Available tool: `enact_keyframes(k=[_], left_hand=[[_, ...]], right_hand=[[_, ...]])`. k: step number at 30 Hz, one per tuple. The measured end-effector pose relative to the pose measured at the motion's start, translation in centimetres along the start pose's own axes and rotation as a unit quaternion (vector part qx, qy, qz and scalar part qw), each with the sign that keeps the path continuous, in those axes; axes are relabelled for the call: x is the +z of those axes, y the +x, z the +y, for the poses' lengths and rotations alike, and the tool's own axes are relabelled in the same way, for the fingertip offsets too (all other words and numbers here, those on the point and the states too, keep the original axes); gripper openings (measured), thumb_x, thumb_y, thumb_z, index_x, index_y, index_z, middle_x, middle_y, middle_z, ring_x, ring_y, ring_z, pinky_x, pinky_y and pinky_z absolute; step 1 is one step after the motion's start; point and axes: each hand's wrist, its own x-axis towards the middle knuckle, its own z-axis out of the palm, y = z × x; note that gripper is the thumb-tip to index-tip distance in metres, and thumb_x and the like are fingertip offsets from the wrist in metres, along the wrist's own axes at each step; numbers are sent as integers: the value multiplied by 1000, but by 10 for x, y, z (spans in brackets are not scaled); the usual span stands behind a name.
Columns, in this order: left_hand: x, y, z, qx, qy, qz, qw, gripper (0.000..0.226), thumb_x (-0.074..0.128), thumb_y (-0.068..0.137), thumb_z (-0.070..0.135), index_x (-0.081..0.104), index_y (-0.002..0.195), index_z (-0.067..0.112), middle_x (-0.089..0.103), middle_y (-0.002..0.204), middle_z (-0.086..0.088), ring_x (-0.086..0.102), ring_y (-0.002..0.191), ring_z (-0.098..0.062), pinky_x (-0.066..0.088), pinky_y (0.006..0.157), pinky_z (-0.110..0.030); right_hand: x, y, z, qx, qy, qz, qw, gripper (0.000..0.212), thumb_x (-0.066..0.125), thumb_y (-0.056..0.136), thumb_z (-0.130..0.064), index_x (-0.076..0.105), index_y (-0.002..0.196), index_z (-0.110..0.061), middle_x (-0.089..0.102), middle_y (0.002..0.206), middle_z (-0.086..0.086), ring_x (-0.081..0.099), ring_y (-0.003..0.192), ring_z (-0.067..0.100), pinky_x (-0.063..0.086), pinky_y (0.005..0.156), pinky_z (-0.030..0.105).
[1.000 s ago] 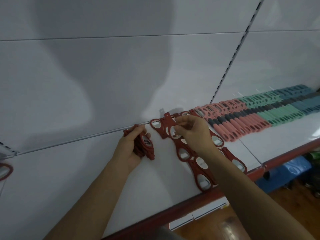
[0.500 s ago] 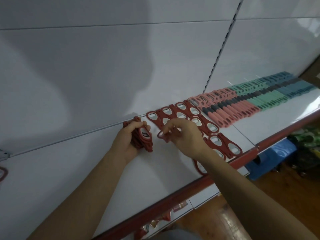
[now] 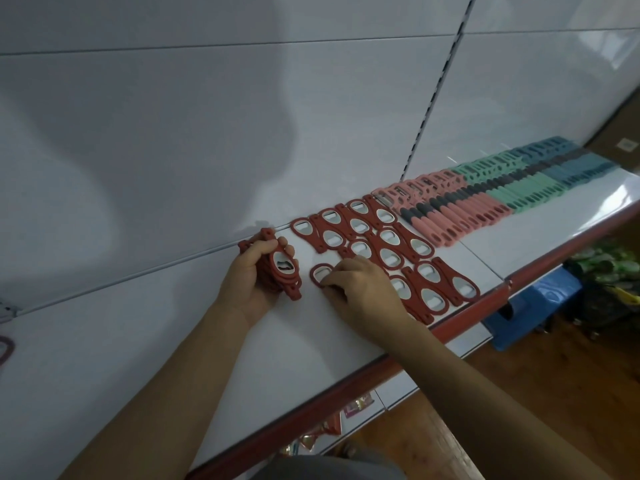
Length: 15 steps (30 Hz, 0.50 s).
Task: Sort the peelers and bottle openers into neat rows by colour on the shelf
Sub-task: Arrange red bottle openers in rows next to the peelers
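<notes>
My left hand (image 3: pixel 250 282) grips a stack of dark red bottle openers (image 3: pixel 282 273) held upright on the white shelf (image 3: pixel 138 341). My right hand (image 3: pixel 363 289) presses a single red bottle opener (image 3: pixel 319 273) flat onto the shelf, just left of the laid-out red openers (image 3: pixel 388 251), which lie overlapping in rows. Further right lie rows of pink peelers (image 3: pixel 457 213), green peelers (image 3: pixel 512 188) and blue peelers (image 3: pixel 571 164).
The shelf has a red front edge (image 3: pixel 346 379). At the far left edge lies part of another red item (image 3: pixel 5 351). A blue plastic stool (image 3: pixel 533 306) stands on the wooden floor below right. Small packets (image 3: pixel 353 410) sit on a lower shelf.
My right hand has moved down from the back row and set one red opener flat on the shelf next to the stack. My left hand has kept its stack in place.
</notes>
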Motion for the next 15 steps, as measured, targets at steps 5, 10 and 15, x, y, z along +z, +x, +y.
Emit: enact_keyframes(k=[5, 10, 15], left_hand=[[0, -1, -1, -6, 15, -2, 1000, 36, 62, 84, 7, 52, 119, 11, 63, 92, -6, 66, 80, -18, 59, 72, -33], [6, -6, -2, -15, 26, -5, 1000, 25, 65, 77, 8, 62, 100, 16, 66, 88, -4, 67, 79, -18, 58, 71, -32], [5, -7, -2, -10, 38, 29, 999, 18, 56, 94, 2, 64, 104, 15, 67, 91, -7, 66, 85, -20, 60, 70, -33]], right_hand=[[-4, 11, 4, 12, -8, -8, 1000, 17, 64, 97, -14, 79, 105, -10, 73, 95, 7, 64, 86, 22, 56, 77, 40], [-3, 16, 10, 20, -37, -8, 999, 18, 63, 99, -21, 79, 104, -15, 73, 95, 4, 63, 85, 21, 56, 78, 41], [0, 17, 13, 31, -48, 6, 998, 21, 60, 101, -26, 79, 102, -17, 73, 97, 0, 63, 86, 19, 55, 79, 41]])
